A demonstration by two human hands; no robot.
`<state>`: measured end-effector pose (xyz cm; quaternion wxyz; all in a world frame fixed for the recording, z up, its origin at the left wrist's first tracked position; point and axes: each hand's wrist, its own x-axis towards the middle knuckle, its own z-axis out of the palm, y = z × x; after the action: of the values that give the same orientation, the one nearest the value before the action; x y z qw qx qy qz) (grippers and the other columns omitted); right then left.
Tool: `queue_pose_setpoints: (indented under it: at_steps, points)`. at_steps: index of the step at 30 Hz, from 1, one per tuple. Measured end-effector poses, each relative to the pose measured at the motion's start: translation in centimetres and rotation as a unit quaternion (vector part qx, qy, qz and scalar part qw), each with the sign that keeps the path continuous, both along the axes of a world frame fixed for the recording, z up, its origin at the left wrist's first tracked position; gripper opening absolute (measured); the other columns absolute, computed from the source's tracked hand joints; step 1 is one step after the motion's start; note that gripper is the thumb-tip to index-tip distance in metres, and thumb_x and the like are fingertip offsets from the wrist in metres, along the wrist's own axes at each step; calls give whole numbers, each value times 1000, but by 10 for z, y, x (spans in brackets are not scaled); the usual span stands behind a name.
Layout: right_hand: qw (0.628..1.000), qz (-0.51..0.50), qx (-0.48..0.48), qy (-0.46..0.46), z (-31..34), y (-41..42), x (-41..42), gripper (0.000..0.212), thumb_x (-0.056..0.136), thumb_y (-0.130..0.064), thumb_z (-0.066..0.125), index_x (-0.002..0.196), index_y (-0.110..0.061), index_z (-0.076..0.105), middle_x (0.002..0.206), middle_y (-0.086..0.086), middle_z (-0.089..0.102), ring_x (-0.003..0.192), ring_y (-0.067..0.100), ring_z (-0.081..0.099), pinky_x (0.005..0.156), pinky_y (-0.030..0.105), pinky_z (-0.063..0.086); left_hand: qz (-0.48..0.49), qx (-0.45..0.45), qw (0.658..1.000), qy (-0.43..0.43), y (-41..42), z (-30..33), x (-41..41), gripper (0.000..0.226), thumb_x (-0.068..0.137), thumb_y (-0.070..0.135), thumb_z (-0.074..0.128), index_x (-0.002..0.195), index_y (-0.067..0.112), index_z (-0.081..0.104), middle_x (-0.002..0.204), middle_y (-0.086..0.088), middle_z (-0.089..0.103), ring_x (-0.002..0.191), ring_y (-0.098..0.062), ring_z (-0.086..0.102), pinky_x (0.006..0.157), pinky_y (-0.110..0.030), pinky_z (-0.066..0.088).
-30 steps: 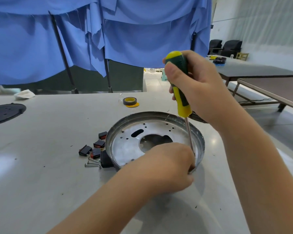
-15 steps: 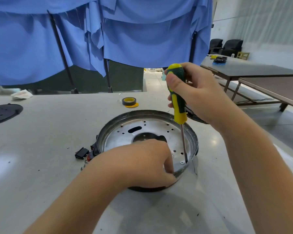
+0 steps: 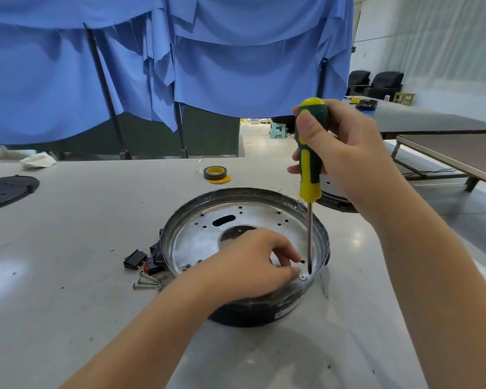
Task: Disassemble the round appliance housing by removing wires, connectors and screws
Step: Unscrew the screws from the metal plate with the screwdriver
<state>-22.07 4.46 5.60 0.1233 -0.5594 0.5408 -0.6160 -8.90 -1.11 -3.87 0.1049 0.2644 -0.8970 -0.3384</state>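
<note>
The round silver metal housing with a dark outer wall sat on the pale grey bench, right in front of the person. The right hand was wrapped tight around the green and yellow handle of the screwdriver. The screwdriver stood almost straight up. Its thin metal tip came down inside the housing, close to the near rim, just beside a small silver screw.

The left hand reached over the near rim into the housing. Its fingers were bent and sat right next to the screw and the tip. I could not tell if they were pinching the screw or only touching the metal floor.

Here is what could have gone wrong. The tip did not look like it was sitting in the screw's head. If the person pushed and turned like that, the tip could slide off and poke the fingers, because they were so close. It could also scratch the shiny floor.

The housing might spin or slide on the smooth bench if the left hand did not hold it down well.

The screw was tiny. Once loose, it could drop through one of the holes in the floor, or roll away. Other loose silver screws and small black and red switch parts already lay on the bench by the left side of the housing.
</note>
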Motion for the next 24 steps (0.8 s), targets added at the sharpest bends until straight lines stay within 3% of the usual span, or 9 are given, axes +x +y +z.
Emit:
queue_pose_setpoints:
  at_steps: [5, 12, 15, 18, 24]
  points:
    - [1000, 2, -18, -19, 1, 0, 0, 21, 96, -24, 54, 110, -8, 57, 80, 2, 56, 63, 5, 61, 62, 26, 58, -28, 1, 1000, 2, 1, -1, -1, 11, 85, 33, 64, 94, 39, 66, 83, 21, 58, 66, 14, 52, 53, -1, 37]
    - [1000, 11, 7, -7, -4, -3, 0, 19, 96, -26, 54, 109, -12, 56, 81, 0, 57, 65, 5, 63, 62, 28, 59, -38, 13, 999, 6, 1, 2, 0, 16, 85, 26, 61, 84, 43, 61, 75, 35, 56, 62, 5, 52, 55, 1, 36]
    - [1000, 16, 22, -1, -6, -5, -2, 16, 96, -26, 54, 106, -14, 56, 81, 1, 57, 65, 6, 64, 63, 29, 59, -40, 15, 999, 10, 1, 2, -1, 18, 86, 27, 61, 83, 45, 61, 78, 27, 58, 64, 9, 52, 55, 1, 36]
    - [1000, 16, 27, -3, -8, -5, -4, 14, 96, -25, 55, 105, -14, 55, 81, 1, 57, 66, 7, 65, 65, 31, 60, -41, 18, 999, 7, 0, 2, 0, 20, 86, 25, 61, 86, 46, 61, 77, 33, 56, 66, 12, 52, 54, 1, 37]
    - [999, 12, 29, 6, -6, -2, -5, 17, 87, -28, 66, 95, -18, 55, 95, 11, 61, 75, 20, 69, 62, 28, 59, -31, 19, 999, 15, -2, -2, -1, 17, 84, 28, 61, 93, 42, 66, 83, 20, 59, 66, 13, 52, 53, 1, 36]
